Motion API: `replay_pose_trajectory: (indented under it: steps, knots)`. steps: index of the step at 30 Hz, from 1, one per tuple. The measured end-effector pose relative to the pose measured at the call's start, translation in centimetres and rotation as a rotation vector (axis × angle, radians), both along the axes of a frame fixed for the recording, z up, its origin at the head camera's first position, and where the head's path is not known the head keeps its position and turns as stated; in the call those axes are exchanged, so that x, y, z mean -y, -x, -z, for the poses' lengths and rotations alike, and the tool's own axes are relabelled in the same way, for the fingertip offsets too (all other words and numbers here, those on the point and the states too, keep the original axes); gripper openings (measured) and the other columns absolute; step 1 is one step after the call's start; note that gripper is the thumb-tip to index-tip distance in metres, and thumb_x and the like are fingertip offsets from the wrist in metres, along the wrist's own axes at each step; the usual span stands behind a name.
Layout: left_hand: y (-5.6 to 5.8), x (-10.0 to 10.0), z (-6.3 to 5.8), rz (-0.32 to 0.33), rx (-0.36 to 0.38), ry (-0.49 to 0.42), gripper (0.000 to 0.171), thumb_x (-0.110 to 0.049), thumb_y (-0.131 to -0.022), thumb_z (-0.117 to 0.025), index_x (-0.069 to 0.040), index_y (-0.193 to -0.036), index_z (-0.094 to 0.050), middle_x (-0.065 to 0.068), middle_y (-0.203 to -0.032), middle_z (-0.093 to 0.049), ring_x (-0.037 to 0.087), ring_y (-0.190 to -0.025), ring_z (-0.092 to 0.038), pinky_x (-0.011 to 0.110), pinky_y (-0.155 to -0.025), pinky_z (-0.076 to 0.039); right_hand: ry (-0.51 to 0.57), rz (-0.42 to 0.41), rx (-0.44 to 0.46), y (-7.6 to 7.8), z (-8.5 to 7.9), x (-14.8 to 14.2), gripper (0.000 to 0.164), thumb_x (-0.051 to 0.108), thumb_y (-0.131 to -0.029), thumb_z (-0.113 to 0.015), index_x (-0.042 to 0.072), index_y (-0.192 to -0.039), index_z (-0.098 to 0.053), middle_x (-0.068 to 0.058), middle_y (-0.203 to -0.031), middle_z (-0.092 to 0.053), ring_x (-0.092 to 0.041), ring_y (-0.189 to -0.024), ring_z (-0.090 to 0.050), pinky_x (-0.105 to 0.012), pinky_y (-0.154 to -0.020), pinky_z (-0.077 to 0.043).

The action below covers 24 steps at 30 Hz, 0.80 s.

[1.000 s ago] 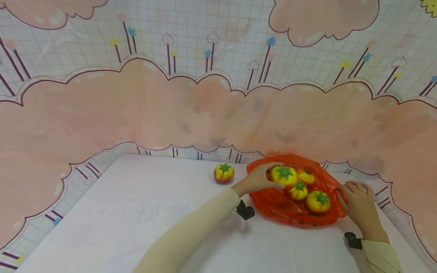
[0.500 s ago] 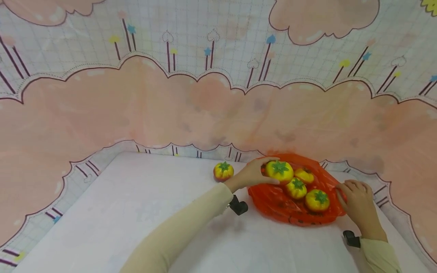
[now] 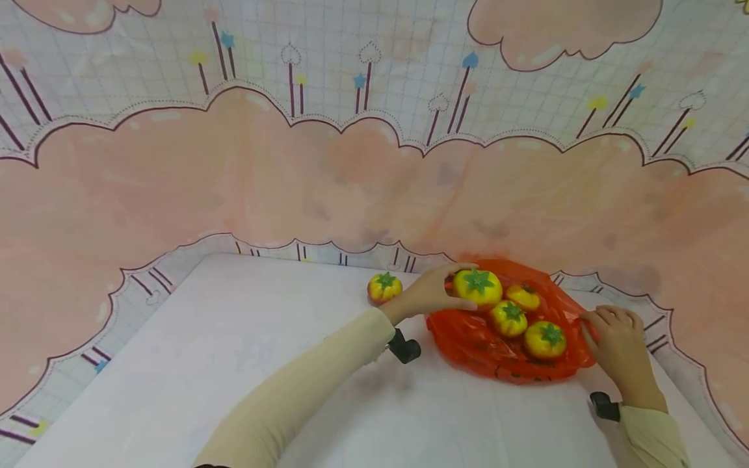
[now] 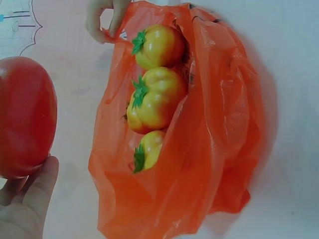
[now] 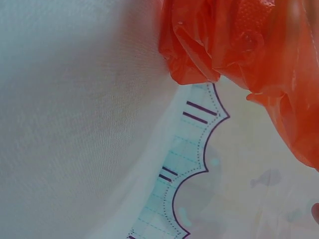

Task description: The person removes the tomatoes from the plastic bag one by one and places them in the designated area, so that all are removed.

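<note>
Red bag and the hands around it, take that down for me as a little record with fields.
Container: red bag, mouth open, on the white table
Inside: at least three yellow fruits; exact count unclear
Left hand: grips a green-topped fruit, yellow above, red lower down
Right hand: pinches the bag's edge
Outside the bag: one loose fruit, on the table to its left
Backdrop: pink cloud print

You can read no text, label or number in any view; dark marks (image 4: 207, 16) on the bag (image 4: 227, 114) are illegible.
</note>
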<state>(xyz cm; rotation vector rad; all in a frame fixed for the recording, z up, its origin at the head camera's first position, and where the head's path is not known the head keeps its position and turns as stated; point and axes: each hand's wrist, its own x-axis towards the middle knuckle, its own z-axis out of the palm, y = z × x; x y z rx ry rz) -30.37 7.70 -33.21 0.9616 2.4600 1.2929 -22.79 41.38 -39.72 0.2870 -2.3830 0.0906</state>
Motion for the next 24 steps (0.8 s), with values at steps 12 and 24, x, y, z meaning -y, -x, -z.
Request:
replay_pose_trajectory:
  steps: [12, 24]
  knots:
    - [0.7, 2.4, 0.0, 0.019, 0.013, -0.070, 0.071, -0.027, -0.080, -0.075, -0.019, -0.142, -0.041, 0.004, -0.143, -0.044, 0.023, -0.123, -0.047, 0.034, -0.102, -0.045, -0.011, -0.018, -0.050, 0.1, 0.1, 0.0, 0.025, -0.005, -0.067, -0.073, -0.004, -0.090, -0.063, -0.029, -0.088, -0.064, -0.043, -0.097, -0.050, -0.062, -0.090, -0.033]
    - [1.8, 5.8, 0.4, -0.075, 0.049, -0.077, 0.073, -0.024, -0.079, -0.076, -0.015, -0.142, -0.041, 0.008, -0.141, -0.046, 0.026, -0.127, -0.048, 0.035, -0.103, -0.046, 0.007, -0.032, -0.056, 0.1, -0.1, 0.2, 0.023, -0.005, -0.067, -0.071, -0.006, -0.089, -0.064, -0.030, -0.088, -0.064, -0.044, -0.096, -0.050, -0.062, -0.090, -0.033]
